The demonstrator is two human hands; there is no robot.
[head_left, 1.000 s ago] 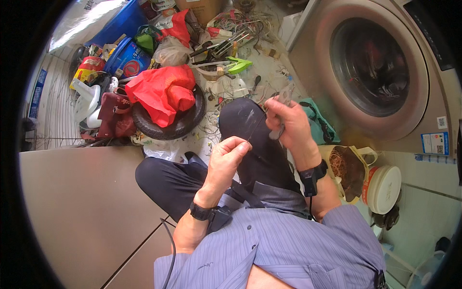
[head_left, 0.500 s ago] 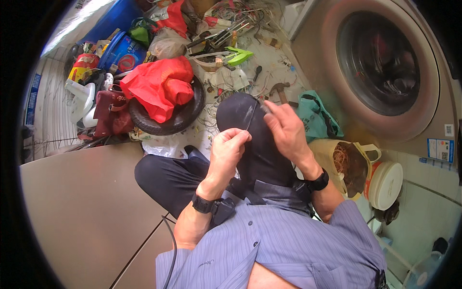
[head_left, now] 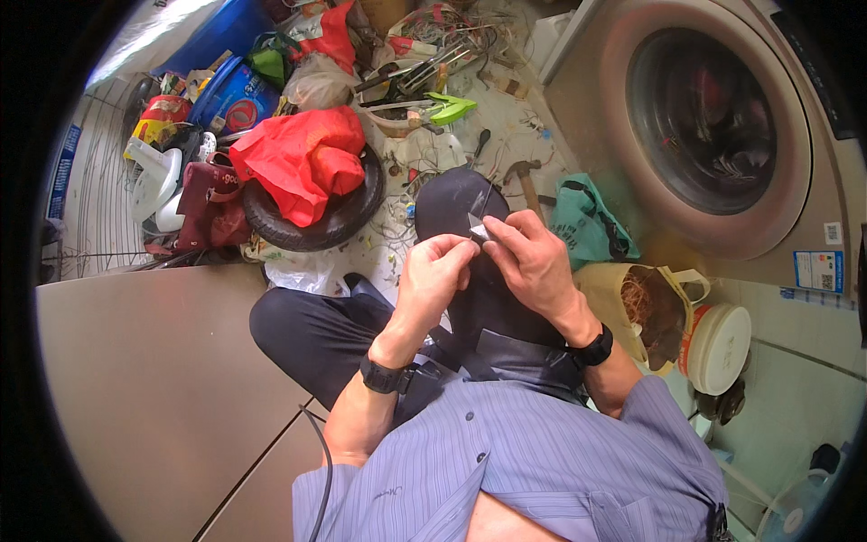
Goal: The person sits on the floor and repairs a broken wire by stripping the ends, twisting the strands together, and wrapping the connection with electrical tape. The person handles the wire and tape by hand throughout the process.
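Left hand (head_left: 433,275) and right hand (head_left: 533,262) pinched together on a small pale pointed piece (head_left: 477,228) with thin wire (head_left: 488,194), raised above the dark-trousered knee (head_left: 456,194), apparently for close work.

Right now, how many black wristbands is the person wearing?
2. One black wristband sits on the left wrist, below the left hand. The other wristband sits on the right wrist, below the right hand. None looks hidden.

Left hand (head_left: 433,275) and right hand (head_left: 528,262) meet over raised knee, fingers (head_left: 492,237) pinching small pale pointed piece (head_left: 477,228); thin wire (head_left: 488,194) runs upward. Washing machine (head_left: 713,135) right.
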